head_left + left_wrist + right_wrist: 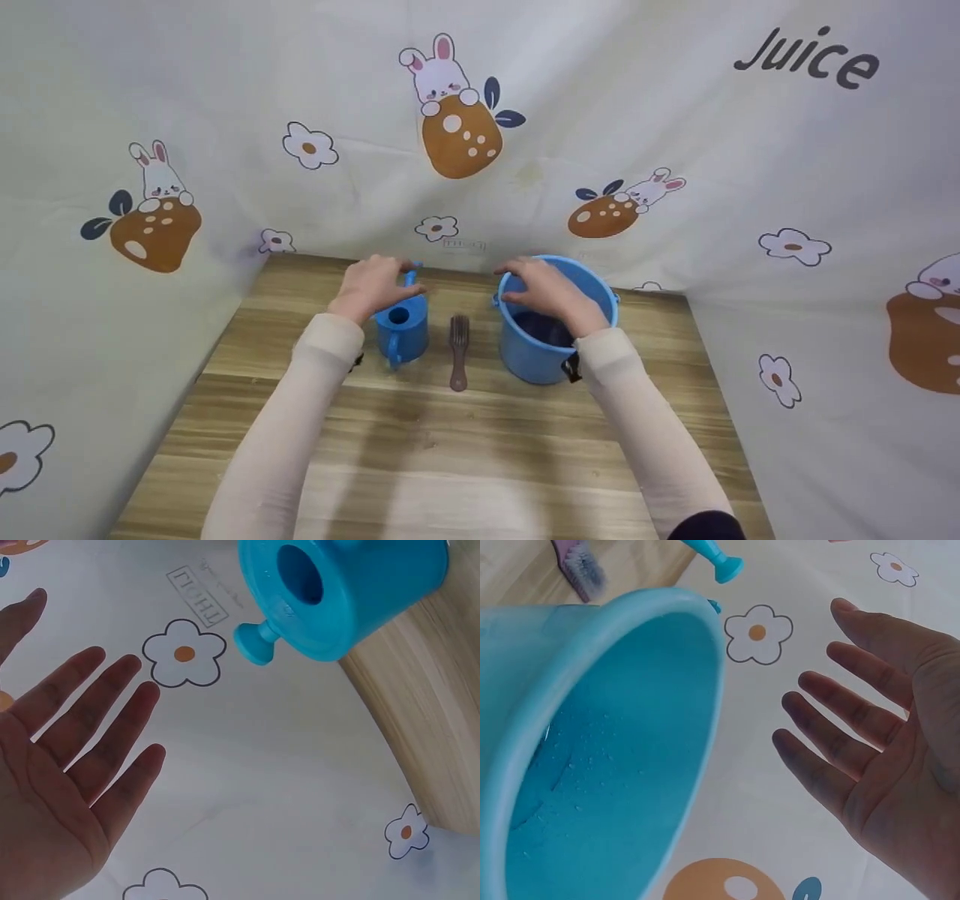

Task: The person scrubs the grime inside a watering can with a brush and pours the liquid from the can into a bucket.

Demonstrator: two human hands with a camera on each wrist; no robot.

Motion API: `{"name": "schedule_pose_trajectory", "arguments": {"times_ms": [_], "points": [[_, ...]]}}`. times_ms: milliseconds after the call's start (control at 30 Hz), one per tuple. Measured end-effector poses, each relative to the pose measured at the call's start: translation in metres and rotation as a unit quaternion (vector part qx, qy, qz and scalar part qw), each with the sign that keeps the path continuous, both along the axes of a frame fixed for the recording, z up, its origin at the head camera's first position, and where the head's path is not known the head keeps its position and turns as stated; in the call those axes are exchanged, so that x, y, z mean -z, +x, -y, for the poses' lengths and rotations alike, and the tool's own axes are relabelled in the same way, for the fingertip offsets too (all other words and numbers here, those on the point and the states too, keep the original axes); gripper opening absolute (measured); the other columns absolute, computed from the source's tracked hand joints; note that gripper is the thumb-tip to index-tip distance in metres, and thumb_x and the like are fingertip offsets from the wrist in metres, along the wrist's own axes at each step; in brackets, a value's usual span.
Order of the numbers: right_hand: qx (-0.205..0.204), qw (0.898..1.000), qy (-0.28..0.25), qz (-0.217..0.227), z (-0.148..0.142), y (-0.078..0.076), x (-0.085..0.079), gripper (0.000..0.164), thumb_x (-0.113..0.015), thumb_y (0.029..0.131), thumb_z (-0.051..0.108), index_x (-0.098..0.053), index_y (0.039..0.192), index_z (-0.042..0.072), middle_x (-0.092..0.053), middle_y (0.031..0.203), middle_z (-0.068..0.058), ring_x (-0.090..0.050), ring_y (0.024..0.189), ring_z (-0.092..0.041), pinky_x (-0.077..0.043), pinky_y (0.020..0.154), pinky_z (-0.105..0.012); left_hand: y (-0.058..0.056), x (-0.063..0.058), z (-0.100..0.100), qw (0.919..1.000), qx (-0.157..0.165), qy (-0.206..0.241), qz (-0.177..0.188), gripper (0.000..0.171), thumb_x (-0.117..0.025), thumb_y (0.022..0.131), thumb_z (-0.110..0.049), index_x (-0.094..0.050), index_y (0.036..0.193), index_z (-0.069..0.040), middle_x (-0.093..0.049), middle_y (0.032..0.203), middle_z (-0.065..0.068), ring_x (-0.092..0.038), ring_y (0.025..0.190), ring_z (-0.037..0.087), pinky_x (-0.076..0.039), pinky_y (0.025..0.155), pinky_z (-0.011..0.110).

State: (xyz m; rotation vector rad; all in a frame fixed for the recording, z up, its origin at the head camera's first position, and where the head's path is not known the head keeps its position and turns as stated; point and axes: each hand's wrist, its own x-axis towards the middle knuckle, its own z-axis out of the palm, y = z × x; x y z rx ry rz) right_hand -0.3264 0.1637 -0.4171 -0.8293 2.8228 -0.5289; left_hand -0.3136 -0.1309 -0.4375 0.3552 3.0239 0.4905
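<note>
My left hand (373,285) hovers over a blue watering can (403,341), its fingers spread and holding nothing. The left wrist view shows the can's round top opening and flared spout end (256,643), apart from the fingers (105,724). Above a blue bucket (536,364) is my right hand (551,291), also with nothing in its grasp. In the right wrist view the fingers (840,724) are spread beside the bucket's rim (667,600), and droplets dot the inner wall. Between can and bucket lies a brown-handled brush (458,360), bristles toward the back.
All three things stand or lie on a wood-grain tabletop (450,450), near its back edge. A pale cloth (360,202) printed with rabbits, fruit and flowers rises behind the table and along both sides.
</note>
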Motion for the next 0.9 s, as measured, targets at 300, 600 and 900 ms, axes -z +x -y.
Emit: {"name": "schedule_pose_trajectory", "arguments": {"times_ms": [300, 600, 900], "points": [[-0.007, 1.0, 0.011, -0.003, 0.004, 0.005, 0.005, 0.046, -0.069, 0.093, 0.027, -0.059, 0.135, 0.012, -0.062, 0.136, -0.009, -0.057, 0.128, -0.027, -0.044, 0.108, -0.045, 0.007, 0.013, 0.014, 0.9998, -0.002, 0.011, 0.017, 0.058, -0.063, 0.092, -0.052, -0.061, 0.134, -0.012, -0.066, 0.132, 0.008, -0.066, 0.115, 0.034, -0.055, 0.086, 0.051], [-0.012, 1.0, 0.011, 0.013, 0.008, 0.01, 0.009, 0.045, -0.068, 0.094, 0.029, -0.059, 0.135, 0.014, -0.06, 0.138, -0.009, -0.056, 0.129, -0.027, -0.044, 0.109, -0.045, 0.01, 0.03, 0.022, 0.999, 0.001, 0.037, 0.025, 0.053, -0.065, 0.092, -0.045, -0.062, 0.132, -0.01, -0.068, 0.127, 0.014, -0.065, 0.115, 0.035, -0.053, 0.092, 0.053], [-0.028, 0.999, 0.006, 0.014, 0.012, 0.016, 0.016, 0.042, -0.068, 0.094, 0.027, -0.06, 0.134, 0.015, -0.061, 0.137, -0.006, -0.058, 0.127, -0.026, -0.045, 0.108, -0.043, 0.014, 0.044, 0.03, 0.9977, -0.003, 0.049, 0.046, 0.049, -0.064, 0.094, -0.043, -0.064, 0.127, -0.007, -0.07, 0.122, 0.014, -0.066, 0.113, 0.034, -0.052, 0.094, 0.052]]}}
